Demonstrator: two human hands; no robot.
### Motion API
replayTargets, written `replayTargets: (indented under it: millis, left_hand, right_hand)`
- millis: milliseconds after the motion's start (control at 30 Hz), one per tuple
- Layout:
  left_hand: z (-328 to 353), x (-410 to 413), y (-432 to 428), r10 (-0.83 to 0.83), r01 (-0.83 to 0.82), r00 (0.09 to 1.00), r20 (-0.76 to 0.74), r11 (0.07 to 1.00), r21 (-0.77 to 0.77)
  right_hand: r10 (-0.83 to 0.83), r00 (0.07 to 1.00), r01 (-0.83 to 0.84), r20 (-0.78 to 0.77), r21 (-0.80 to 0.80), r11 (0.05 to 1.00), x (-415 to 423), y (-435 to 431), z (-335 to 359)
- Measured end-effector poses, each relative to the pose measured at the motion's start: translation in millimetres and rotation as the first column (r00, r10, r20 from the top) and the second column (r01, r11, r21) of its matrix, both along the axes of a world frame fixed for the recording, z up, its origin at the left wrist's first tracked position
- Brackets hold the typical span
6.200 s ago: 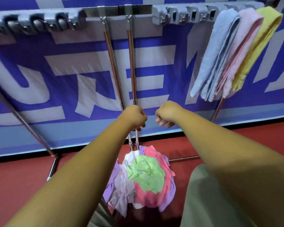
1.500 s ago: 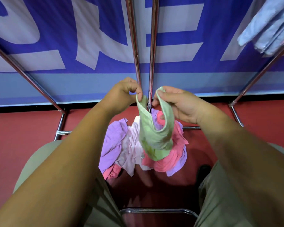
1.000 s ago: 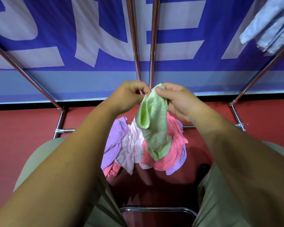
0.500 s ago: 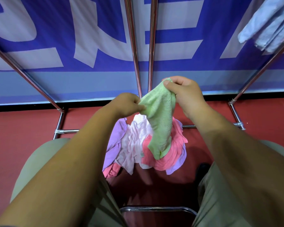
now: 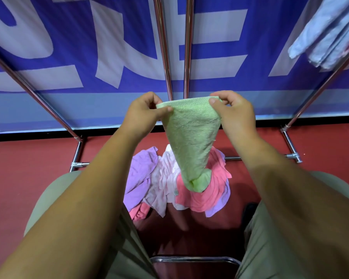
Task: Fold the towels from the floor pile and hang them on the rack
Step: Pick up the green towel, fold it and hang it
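blue banner (image 5: 129, 37), red floor (image 5: 28, 168), chrome bar (image 5: 193, 259)

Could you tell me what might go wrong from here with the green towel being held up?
The soft green terry towel is held only by pinches of the left hand and right hand at its top corners, so a corner could slip. Its bunched lower end hangs down at the floor pile of pink and purple towels, so it may fold unevenly or drag another towel up.
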State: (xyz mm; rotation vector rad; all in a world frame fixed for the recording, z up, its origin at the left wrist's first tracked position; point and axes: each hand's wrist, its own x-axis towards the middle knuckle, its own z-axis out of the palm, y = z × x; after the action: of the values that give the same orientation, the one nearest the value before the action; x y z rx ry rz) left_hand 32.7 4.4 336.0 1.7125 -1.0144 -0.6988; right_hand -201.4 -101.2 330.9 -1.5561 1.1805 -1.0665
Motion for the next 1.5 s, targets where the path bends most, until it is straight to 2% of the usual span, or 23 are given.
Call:
replayTargets:
  millis: [233, 433, 533, 633, 800, 933, 1133, 1333, 1500]
  left_hand:
    - [16.8, -5.7, 17.8, 0.013, -0.016, 1.000, -0.021, 0.992, -0.123]
    - [40.9, -14.0, 29.0, 0.050, -0.054, 0.998, -0.040, 0.993, -0.109]
    - [61.0, -23.2, 34.8, 0.023, -0.025, 1.000, -0.017, 0.994, -0.111]
    - [85.4, -27.1, 35.8, 0.018, -0.012, 0.999, 0.051, 0.994, -0.111]
    - [146.0, -36.0, 40.4, 0.005, 0.008, 0.997, 0.071, 0.983, -0.182]
    - [203.1, -44.2, 46.8, 0.014, -0.001, 0.999, 0.042, 0.957, -0.289]
    - [285.8, -53.1, 56.9, 0.013, -0.042, 0.997, -0.076, 0.914, -0.403]
    - [351.3, -54.7, 66.9, 0.054, -0.070, 0.997, -0.049, 0.890, -0.450]
    - [384.9, -56.2, 75.6, 0.066, -0.055, 0.998, 0.007, 0.878, -0.475]
  right_hand:
    - [-0.011, 0.997, 0.008, -0.076, -0.037, 0.999, -7.0, 13.8, 6.2]
    - [-0.037, 0.999, 0.037, -0.002, -0.036, 0.999, -9.9, 30.3, 27.4]
    - [-0.014, 0.999, 0.010, -0.048, -0.091, 0.996, -17.9, 35.5, 50.6]
    - [-0.004, 0.997, -0.007, -0.082, -0.134, 0.991, -24.0, 39.9, 82.6]
    - [0.144, 0.982, -0.133, 0.123, -0.088, 0.987, -25.3, 48.2, 149.0]
    - [0.179, 0.963, -0.147, 0.204, -0.162, 0.976, -23.5, 53.0, 210.0]
    - [0.129, 0.980, -0.085, 0.149, -0.269, 0.959, -29.0, 54.3, 289.2]
    - [0.068, 0.992, -0.030, 0.103, -0.335, 0.942, -32.4, 59.0, 350.8]
    - [0.111, 0.978, -0.051, 0.176, -0.318, 0.947, -34.8, 69.7, 382.3]
